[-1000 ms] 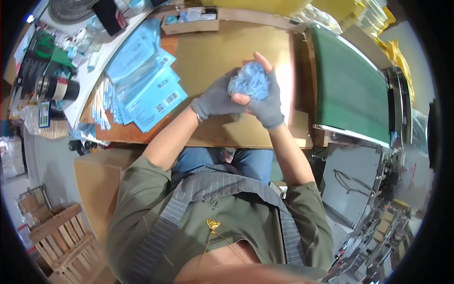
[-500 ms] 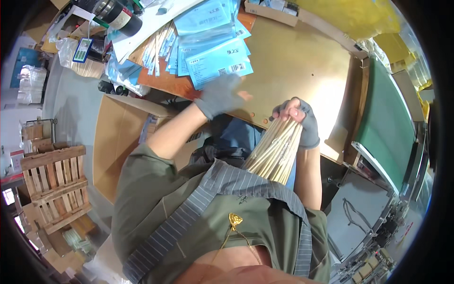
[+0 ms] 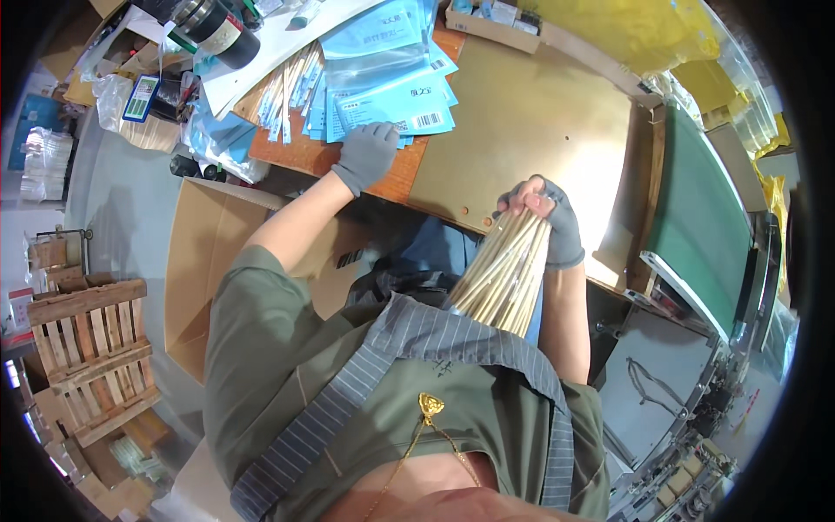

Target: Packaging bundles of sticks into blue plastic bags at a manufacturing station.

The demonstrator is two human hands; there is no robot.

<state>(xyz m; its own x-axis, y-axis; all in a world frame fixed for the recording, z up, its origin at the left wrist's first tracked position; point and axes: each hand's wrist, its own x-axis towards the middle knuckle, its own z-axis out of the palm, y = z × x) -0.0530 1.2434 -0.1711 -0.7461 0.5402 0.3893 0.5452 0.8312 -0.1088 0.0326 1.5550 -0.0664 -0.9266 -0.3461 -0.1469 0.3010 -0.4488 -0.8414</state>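
My right hand (image 3: 553,217), in a grey fingerless glove, is closed around the top of a bundle of thin pale wooden sticks (image 3: 504,274). The bundle slants down toward my apron, where its lower ends are hidden. My left hand (image 3: 369,157), gloved likewise, is back upward at the near edge of the flat blue printed plastic packets (image 3: 396,109). Its fingers curl down, hiding the fingertips and anything in them. The packets overlap in a loose pile on the brown wooden tabletop (image 3: 404,178). Narrow blue-and-white strips and sticks (image 3: 291,87) lie left of them.
A smooth tan board (image 3: 531,113) covers the right of the table. Beyond its wooden edge stands a green-surfaced panel (image 3: 700,222). An open cardboard box (image 3: 204,252) sits at left, near a wooden pallet (image 3: 96,348). A dark thermos (image 3: 217,35) is at the far left.
My left hand has moved left and slightly up, to the packets' near edge, and its fingers have curled from view. My right hand still holds the sticks in nearly the same place.
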